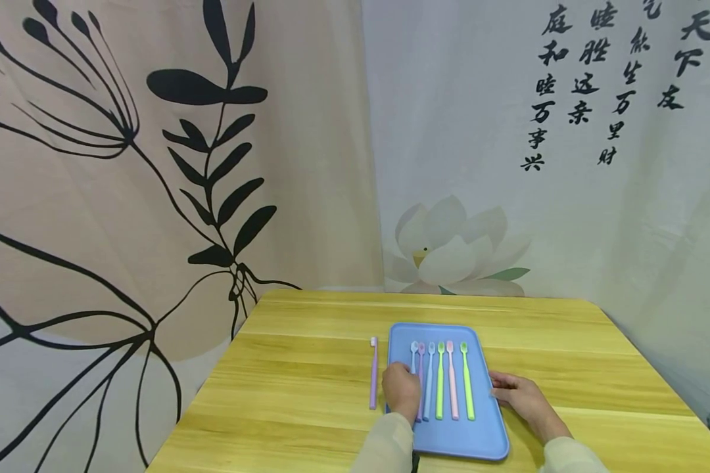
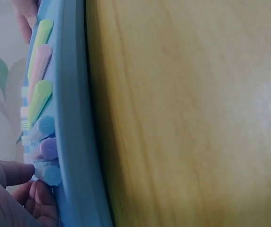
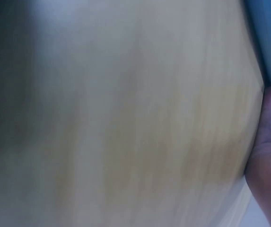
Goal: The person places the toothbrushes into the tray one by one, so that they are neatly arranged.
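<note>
A blue tray (image 1: 461,440) holds several toothbrushes in a row, heads toward the far side. My left hand (image 1: 401,391) is over the tray's left side. It pinches the leftmost light blue toothbrush (image 2: 51,175) between thumb and fingers; its handle is mostly hidden by the hand in the head view. Beside it lie a purple toothbrush (image 1: 421,371), a blue toothbrush (image 1: 429,387), a green toothbrush (image 1: 440,384), a pink toothbrush (image 1: 452,387) and another green toothbrush (image 1: 468,387). At the right rim my right hand (image 1: 526,401) grips the tray, its thumb (image 3: 268,113) against the outer wall.
Left of the tray, a separate purple toothbrush (image 1: 374,378) lies on the wooden table (image 1: 296,394). Behind the table's far edge hangs a printed curtain (image 1: 319,164) with plants, a lotus and writing.
</note>
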`<action>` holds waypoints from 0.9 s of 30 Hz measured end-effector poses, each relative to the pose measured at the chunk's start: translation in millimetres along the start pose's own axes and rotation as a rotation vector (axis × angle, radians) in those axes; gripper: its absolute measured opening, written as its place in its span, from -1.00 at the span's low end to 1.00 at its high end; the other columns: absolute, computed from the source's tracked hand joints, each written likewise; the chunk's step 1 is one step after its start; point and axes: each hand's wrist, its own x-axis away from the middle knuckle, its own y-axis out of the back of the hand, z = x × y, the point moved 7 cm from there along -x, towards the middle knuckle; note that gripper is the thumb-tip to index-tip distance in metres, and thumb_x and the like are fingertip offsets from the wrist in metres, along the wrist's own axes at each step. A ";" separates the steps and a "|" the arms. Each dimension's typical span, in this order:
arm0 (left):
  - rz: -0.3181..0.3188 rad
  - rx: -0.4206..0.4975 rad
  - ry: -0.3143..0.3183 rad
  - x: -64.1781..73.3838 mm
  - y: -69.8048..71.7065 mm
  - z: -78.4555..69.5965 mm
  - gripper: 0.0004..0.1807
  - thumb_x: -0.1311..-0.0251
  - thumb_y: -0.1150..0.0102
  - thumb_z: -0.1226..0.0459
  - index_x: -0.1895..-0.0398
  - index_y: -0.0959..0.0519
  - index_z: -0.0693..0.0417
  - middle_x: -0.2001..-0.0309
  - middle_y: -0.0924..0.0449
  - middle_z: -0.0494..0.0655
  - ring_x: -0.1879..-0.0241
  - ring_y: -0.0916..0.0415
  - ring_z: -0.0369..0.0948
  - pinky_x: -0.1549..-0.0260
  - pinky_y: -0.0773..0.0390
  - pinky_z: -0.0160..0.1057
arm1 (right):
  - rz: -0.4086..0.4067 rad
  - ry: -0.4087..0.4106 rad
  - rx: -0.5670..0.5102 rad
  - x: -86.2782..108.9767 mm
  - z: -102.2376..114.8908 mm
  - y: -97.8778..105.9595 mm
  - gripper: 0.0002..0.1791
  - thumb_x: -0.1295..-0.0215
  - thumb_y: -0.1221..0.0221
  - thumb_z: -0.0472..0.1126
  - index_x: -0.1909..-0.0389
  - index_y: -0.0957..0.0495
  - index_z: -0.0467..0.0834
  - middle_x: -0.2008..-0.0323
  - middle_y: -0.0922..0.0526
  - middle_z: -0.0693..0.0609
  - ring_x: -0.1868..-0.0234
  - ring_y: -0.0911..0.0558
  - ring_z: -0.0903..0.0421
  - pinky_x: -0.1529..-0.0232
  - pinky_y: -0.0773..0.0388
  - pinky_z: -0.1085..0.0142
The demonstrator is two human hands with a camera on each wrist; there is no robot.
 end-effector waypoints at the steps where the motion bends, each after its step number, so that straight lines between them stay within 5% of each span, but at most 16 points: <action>1: 0.000 0.000 0.003 -0.3 -0.1 0.4 -0.93 0.04 -0.26 0.54 0.47 -0.68 0.29 0.49 -0.62 0.06 0.45 -0.58 -0.08 0.38 -0.63 -0.05 | -0.002 -0.003 0.000 0.2 -0.1 -0.1 -0.43 -0.28 -0.22 -0.42 -0.29 -0.35 -0.51 -0.04 -0.57 -0.28 0.00 -0.59 0.01 0.05 -0.62 0.19; 8: -0.011 0.028 0.001 -2.6 2.6 0.6 -0.82 0.03 -0.23 0.57 0.34 -0.69 0.28 0.36 -0.66 0.13 0.34 -0.61 -0.01 0.30 -0.64 -0.02 | 0.006 -0.013 0.000 -0.2 -0.4 0.9 -0.42 -0.29 -0.22 -0.40 -0.30 -0.34 -0.50 -0.06 -0.56 -0.30 -0.01 -0.59 0.02 0.05 -0.62 0.20; 16: -0.120 0.108 -0.159 -13.8 30.7 -5.9 -0.85 0.13 -0.26 0.55 0.41 -0.69 0.29 0.50 -0.64 0.04 0.47 -0.59 -0.03 0.44 -0.60 -0.05 | 0.019 -0.008 -0.028 -0.6 0.7 1.2 -0.40 -0.28 -0.25 -0.39 -0.30 -0.33 -0.50 -0.06 -0.56 -0.29 0.05 -0.59 0.12 0.07 -0.62 0.26; 22: -0.186 0.153 -0.110 -31.0 55.2 14.2 -0.84 0.16 -0.33 0.52 0.40 -0.69 0.32 0.56 -0.60 -0.01 0.53 -0.55 -0.04 0.49 -0.56 -0.02 | -0.005 -0.016 -0.024 -0.4 -0.7 1.6 -0.44 -0.28 -0.23 -0.42 -0.28 -0.36 -0.49 -0.05 -0.57 -0.28 0.03 -0.60 0.06 0.07 -0.63 0.24; 27: -0.143 0.181 -0.010 -36.0 62.4 37.0 -0.83 0.12 -0.41 0.47 0.39 -0.68 0.34 0.52 -0.64 0.03 0.50 -0.58 -0.03 0.47 -0.58 -0.02 | -0.001 -0.005 -0.011 0.2 -0.5 1.1 -0.43 -0.28 -0.23 -0.42 -0.28 -0.35 -0.51 -0.06 -0.56 -0.31 0.01 -0.59 0.03 0.06 -0.63 0.22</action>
